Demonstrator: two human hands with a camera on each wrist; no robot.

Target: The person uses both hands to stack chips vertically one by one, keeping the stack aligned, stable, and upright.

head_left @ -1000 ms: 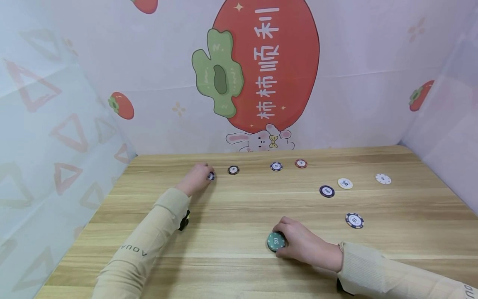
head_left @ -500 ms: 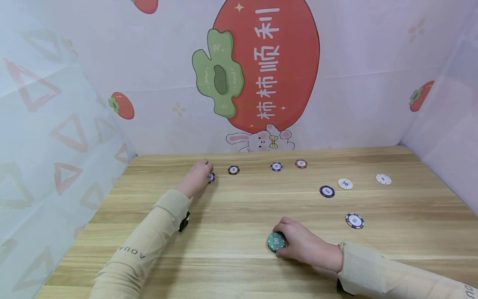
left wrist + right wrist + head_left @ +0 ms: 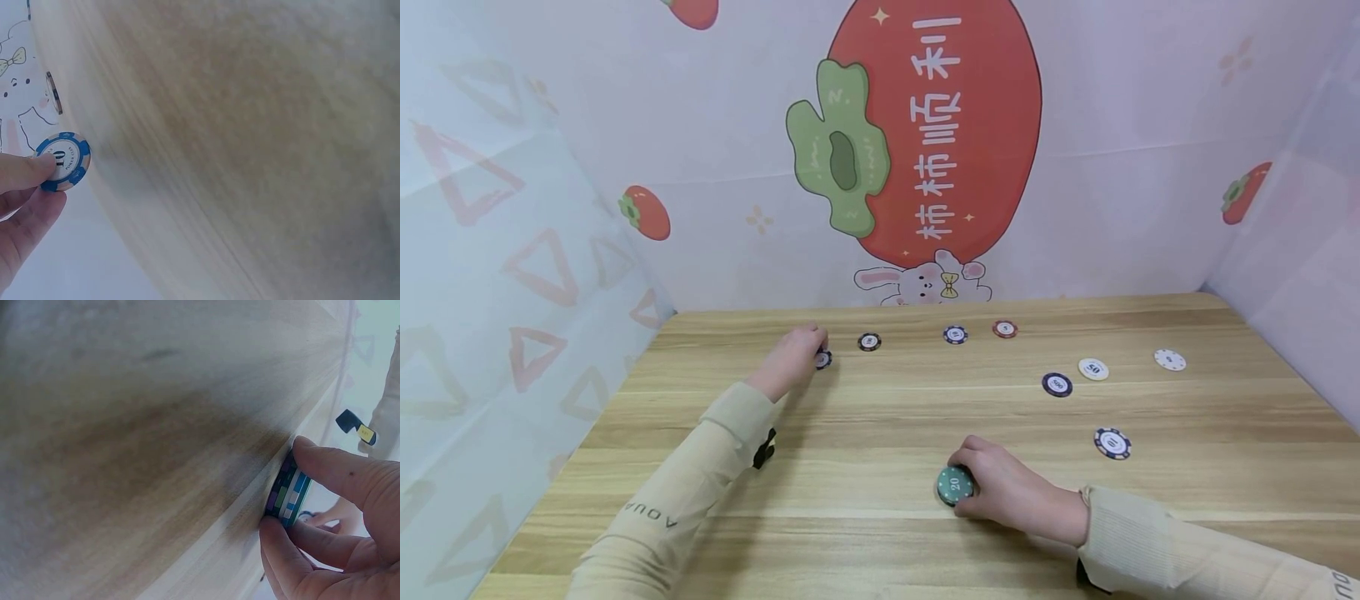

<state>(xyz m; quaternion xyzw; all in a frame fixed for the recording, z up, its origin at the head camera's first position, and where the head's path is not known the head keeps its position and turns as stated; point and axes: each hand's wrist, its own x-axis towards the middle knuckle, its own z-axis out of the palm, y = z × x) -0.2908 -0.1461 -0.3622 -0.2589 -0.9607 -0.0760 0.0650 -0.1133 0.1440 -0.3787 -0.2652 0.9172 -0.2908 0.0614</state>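
At the back left of the table, my left hand (image 3: pixel 789 360) pinches a blue-edged poker chip (image 3: pixel 70 164) marked 10 between thumb and fingers. The left wrist view shows its face tipped up on edge; in the head view the fingers cover part of it. Near the front middle, my right hand (image 3: pixel 1011 490) grips a short stack of poker chips (image 3: pixel 955 485) with thumb and fingers on its sides. A green chip marked 20 tops that stack. Seen from the right wrist, the stack's layered rims (image 3: pixel 289 494) sit against the wooden table.
Single chips lie flat and scattered: a black one (image 3: pixel 869 342), a blue one (image 3: pixel 956 334) and a red one (image 3: pixel 1005 328) along the back, several more to the right, including a white one (image 3: pixel 1169 359). Printed cloth walls enclose the wooden table (image 3: pixel 865 550).
My left hand has shifted slightly, and its forearm has drawn a little to the left and nearer. The chip in it has changed its angle a bit. My right hand stays put on the stack.
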